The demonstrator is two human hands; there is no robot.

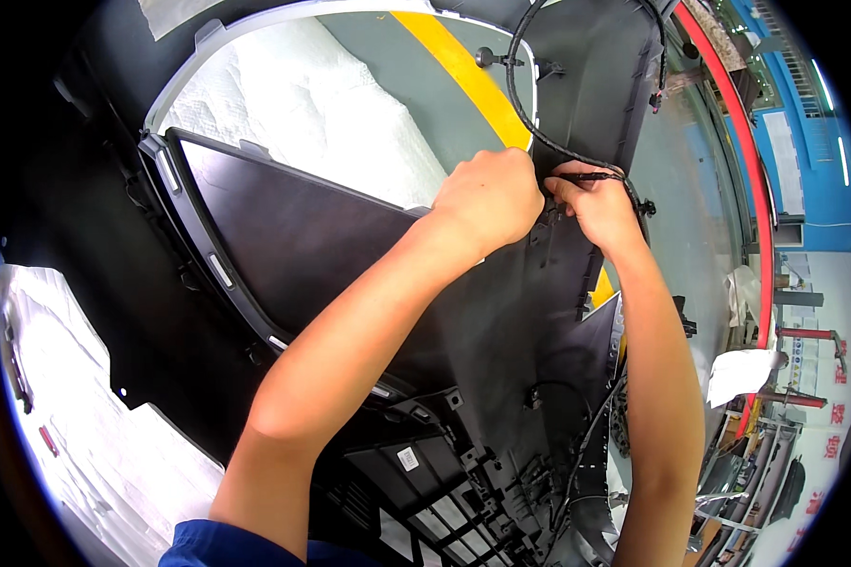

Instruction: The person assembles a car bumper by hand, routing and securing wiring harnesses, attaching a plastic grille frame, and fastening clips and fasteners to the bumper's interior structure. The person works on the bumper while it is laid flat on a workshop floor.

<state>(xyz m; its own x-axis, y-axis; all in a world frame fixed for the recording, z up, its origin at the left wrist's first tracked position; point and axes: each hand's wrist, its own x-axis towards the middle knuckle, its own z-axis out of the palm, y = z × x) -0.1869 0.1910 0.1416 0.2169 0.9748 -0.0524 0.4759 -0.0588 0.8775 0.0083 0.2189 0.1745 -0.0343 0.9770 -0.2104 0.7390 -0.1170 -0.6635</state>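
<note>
A large black plastic vehicle panel, probably a bumper cover [501,312], lies under both arms. A black wiring harness [512,74] loops down over its upper right part and passes by my right hand. My right hand [598,203] is closed, thumb and fingers pinching the harness near the panel. Just left of it, my left hand [490,194] is curled into a fist against the panel beside the opening's edge. Its fingertips are hidden, so what it grips cannot be made out. A round black sensor-like piece [485,58] sticks out above the hands.
White padded sheeting [303,94] shows through the panel's opening, and more sheeting [76,406] lies at lower left. A yellow floor stripe [463,71] crosses grey floor. A red bar [747,161] curves along the right, before racks of parts [756,472]. Black grille-like brackets [444,482] sit low.
</note>
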